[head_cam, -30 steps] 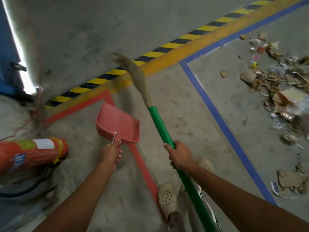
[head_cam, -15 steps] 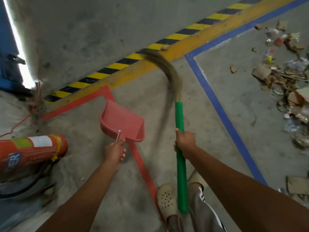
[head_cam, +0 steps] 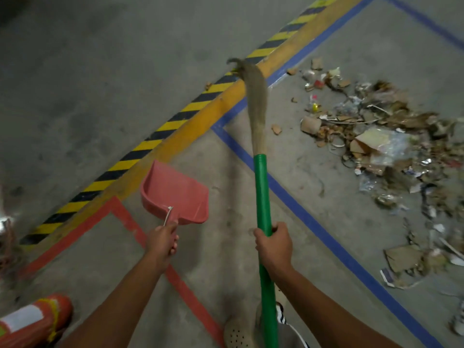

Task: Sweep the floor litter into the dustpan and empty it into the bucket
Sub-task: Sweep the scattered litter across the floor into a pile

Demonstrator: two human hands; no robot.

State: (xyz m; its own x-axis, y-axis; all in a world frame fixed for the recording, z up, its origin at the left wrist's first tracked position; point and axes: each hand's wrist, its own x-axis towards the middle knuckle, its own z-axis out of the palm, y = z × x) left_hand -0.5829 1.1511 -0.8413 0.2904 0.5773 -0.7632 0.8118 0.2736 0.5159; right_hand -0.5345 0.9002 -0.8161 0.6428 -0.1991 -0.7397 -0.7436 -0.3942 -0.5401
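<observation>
Sweeping not yet started: litter (head_cam: 376,136) is left scattered on the floor (head_cam: 100,71), well apart from the empty dustpan (head_cam: 175,192), whose handle is gripped by the left hand (head_cam: 162,241); the broom (head_cam: 262,192) is gripped by the right hand (head_cam: 273,243). Bucket not seen.

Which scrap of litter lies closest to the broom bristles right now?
The small tan cardboard scrap lying alone just right of the green-handled broom's straw bristles; every other piece sits farther right, in the litter pile.
</observation>
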